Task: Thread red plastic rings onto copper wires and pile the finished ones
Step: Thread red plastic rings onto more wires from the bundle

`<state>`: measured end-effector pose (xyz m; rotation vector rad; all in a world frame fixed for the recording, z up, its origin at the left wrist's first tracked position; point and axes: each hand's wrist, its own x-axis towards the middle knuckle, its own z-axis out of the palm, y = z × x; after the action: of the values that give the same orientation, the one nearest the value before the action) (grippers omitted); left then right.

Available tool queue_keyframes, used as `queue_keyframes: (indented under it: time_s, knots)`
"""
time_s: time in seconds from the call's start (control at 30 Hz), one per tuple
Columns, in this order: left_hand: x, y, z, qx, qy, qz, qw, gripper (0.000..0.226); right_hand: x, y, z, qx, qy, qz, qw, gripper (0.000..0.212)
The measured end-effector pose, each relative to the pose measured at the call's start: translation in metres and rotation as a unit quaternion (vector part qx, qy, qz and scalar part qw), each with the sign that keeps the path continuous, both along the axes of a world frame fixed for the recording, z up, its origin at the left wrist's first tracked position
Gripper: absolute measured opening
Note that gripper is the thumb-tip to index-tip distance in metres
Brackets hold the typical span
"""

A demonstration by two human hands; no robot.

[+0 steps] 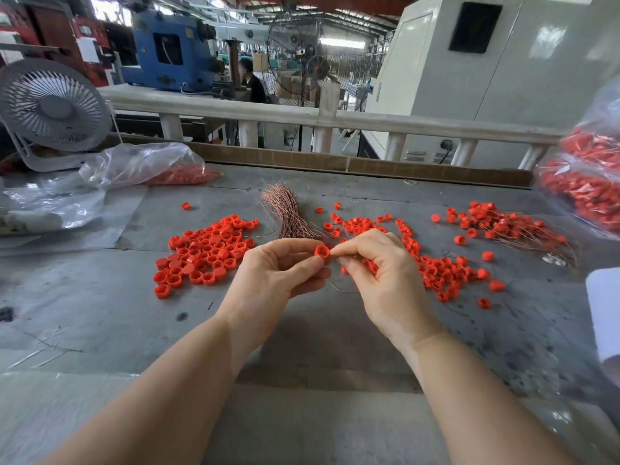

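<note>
Threading step in hand. Left hand (278, 273) pinches red ring (322, 251) between thumb and fingertips, held above bench (302, 347) centre. Right hand (379, 263) pinches at ring's side, probably feeding copper wire (339, 287); wire end too thin to confirm.

Loose rings (204, 253) left of centre. Wire bundle (285, 211) toward far edge. Finished pile (503, 226) toward far right corner.

Next, likely: push wire through, drop on finished pile.

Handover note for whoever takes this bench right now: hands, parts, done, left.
Left hand pinches a red ring; right hand pinches at that ring, a thin wire trailing below it.
Copper wire bundle lies just behind the hands, loose rings left and right of it.
Done: finished pile of wired rings, far right.
Left: finish this ring, then the many loose ones.
</note>
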<state>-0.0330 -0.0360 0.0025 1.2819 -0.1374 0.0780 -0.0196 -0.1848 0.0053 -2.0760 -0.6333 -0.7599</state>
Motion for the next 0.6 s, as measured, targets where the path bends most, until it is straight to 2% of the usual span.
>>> queue_keyframes:
  time_s: [0.37, 0.6]
  knots:
    - [-0.0005, 0.0009, -0.0002, 0.005, -0.004, 0.006, 1.0, 0.019, -0.0018, 0.0004, 0.0013, -0.003, 0.045, 0.001, 0.999, 0.013]
    - [0.0006, 0.0011, 0.0003, -0.038, 0.027, -0.021, 0.999, 0.02, -0.0011, 0.0, 0.0016, 0.011, 0.075, 0.003, 0.997, 0.012]
